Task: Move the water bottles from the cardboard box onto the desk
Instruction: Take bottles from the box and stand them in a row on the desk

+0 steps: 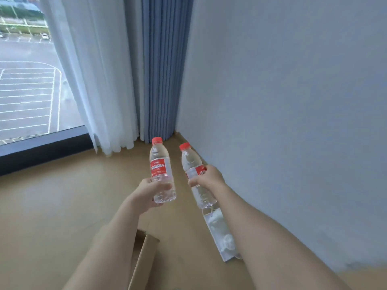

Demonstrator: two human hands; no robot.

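Head view, left hand (pixel 146 191) fingers (pixel 162 186) gripping left bottle (pixel 160 166), right hand (pixel 209 177) gripping right bottle (pixel 191 162), box (pixel 144 254) cropped.

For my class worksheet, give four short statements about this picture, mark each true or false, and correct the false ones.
1. The left hand grips the left bottle; the right hand grips the right bottle. True.
2. The bottle caps are blue. False: the caps are red.
3. The bottles stand on a desk. False: both are held above the floor; no desk shows.
4. A cardboard box flap shows beside the left forearm. True.
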